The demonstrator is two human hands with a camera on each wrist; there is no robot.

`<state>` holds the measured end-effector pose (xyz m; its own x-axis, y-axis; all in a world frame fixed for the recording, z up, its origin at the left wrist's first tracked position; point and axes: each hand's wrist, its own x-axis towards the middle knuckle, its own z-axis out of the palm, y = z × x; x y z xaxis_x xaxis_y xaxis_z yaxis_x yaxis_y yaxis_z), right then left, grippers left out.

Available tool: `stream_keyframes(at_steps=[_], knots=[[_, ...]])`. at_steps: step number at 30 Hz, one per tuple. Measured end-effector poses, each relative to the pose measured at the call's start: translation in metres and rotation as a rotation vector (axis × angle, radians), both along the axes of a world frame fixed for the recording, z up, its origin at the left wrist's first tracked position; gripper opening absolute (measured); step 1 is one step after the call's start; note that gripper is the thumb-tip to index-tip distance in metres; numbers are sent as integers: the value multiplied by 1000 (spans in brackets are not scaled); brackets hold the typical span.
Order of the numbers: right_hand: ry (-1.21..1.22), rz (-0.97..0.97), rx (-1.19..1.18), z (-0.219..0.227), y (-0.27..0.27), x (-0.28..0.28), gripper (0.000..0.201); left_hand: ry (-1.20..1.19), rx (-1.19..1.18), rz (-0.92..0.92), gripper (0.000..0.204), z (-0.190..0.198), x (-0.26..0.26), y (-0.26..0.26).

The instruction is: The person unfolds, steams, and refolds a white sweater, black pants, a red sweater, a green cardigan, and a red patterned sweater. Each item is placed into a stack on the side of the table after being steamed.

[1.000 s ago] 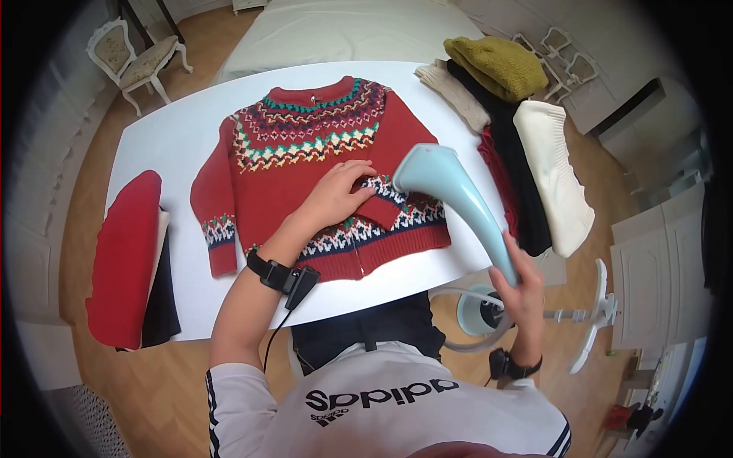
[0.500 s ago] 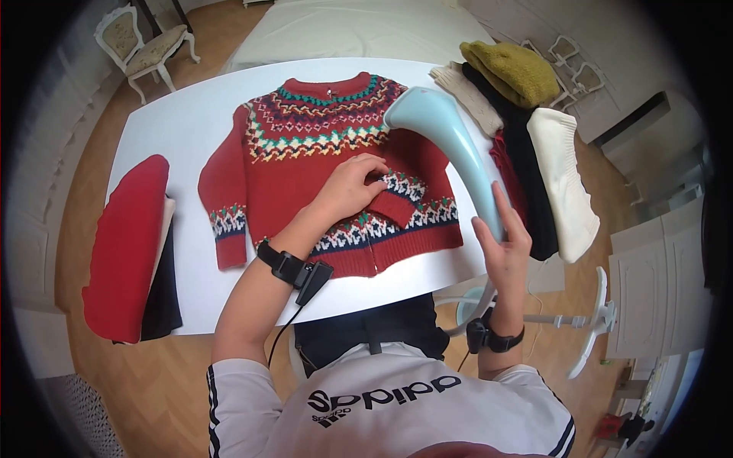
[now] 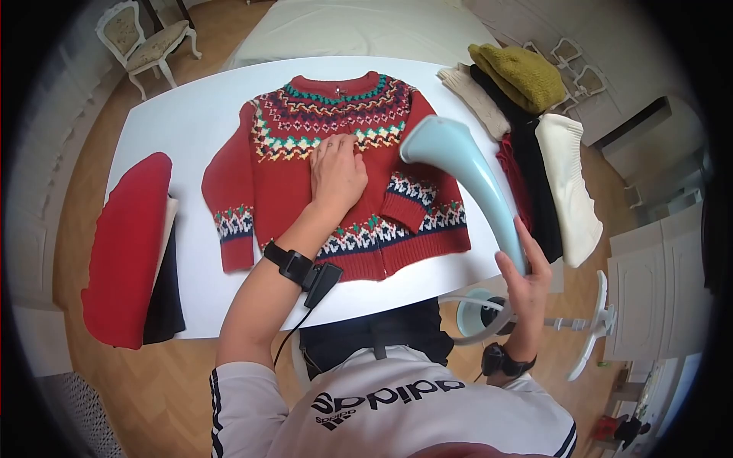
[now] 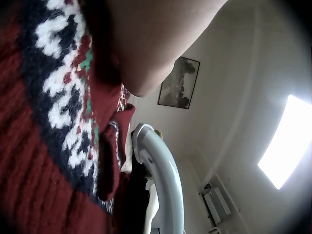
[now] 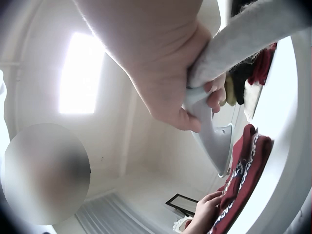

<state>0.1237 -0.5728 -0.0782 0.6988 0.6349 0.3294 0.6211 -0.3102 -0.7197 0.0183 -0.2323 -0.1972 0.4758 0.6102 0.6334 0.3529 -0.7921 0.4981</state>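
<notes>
Your right hand (image 3: 528,284) grips the blue steamer (image 3: 467,164); left hand (image 3: 337,175) rests, fingers relaxed, on red cardigan (image 3: 282,187). Red garment (image 3: 128,256) left, knitwear (image 3: 566,187) right. Your shirt (image 3: 382,420) reads "adidas".

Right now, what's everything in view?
Patterned knit cardigan: one, red, mid-table
Curved plastic steamer: one, pale blue, over cardigan
Flexible hose: one, grey, near right
Flat table: one, white, under clothes
Folded garments: three (red, cream, black), table left
Knitted garments: five (olive, beige, black, red, cream), table right
Carved chairs: several, white, background
Draped sheet: one, white, background
Round base: one, pale blue, near right
Wrist cameras: two, black, on wrists
Left hand: one, bare, on cardigan
Right hand: one, bare, gripping steamer
</notes>
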Motion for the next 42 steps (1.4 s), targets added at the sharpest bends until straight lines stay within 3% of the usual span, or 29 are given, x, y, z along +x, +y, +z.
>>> stream_keyframes(at_steps=[6,11,13,15,24,32,33,35,37,42], knots=[[100,97,76,-12,94,7,58,42,-282,-37,35,9,-2,3],[126,168,37,-25,116,2,58,-278,-596,-37,34,14,-4,9],[186,134,-10,-21,99,-2,58,-271,-616,-23,30,9,-4,14],[52,174,43,-19,75,-2,58,-238,-639,-20,30,12,-4,15],[4,239,-72,17,-25,-17,58,-202,-597,-7,30,5,-1,17],[107,440,4,17,-43,-11,58,-274,-676,-109,37,-14,-3,40],[91,449,16,17,-36,-11,58,-458,-853,-170,36,5,-6,37],[71,409,28,21,-17,-13,57,-538,-919,-121,33,50,-22,39],[64,377,50,26,4,-16,57,-576,-811,-106,31,75,-43,46],[137,354,155,32,66,0,58,-266,-586,-11,28,107,-111,50]])
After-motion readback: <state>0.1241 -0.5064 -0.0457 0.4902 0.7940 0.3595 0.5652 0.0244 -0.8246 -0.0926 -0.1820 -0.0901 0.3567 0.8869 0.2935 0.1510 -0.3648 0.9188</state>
